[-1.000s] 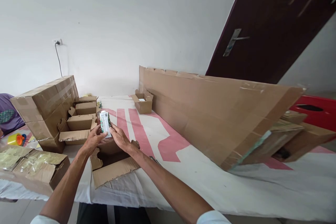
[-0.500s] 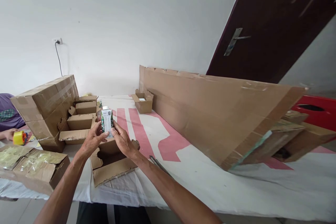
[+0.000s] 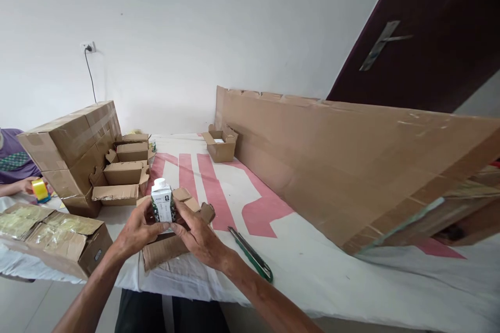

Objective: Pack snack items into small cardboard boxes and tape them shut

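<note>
Between both hands I hold a small drink carton (image 3: 163, 207) with a white screw cap and a dark green leafy pattern. My left hand (image 3: 139, 229) grips its left side, thumb across the lower front. My right hand (image 3: 199, 234) is closed on its right side, thumb near the bottom. The carton stands almost upright, its top tipped a little toward me. Right below lies an open cardboard box (image 3: 166, 252), partly hidden by my hands. A green box cutter (image 3: 252, 255) rests on the cloth just right of my right hand.
Several open boxes (image 3: 123, 171) line a stack of taped boxes (image 3: 74, 148) on the left. A taped box (image 3: 54, 239) lies at front left. A small open box (image 3: 221, 148) stands by the long cardboard panel (image 3: 332, 166). At far left, another person's hand holds yellow tape (image 3: 39, 189).
The carton has come lower and closer to me, its cap now tipped into view. My forearm has uncovered the box cutter. The other person's tape has risen slightly.
</note>
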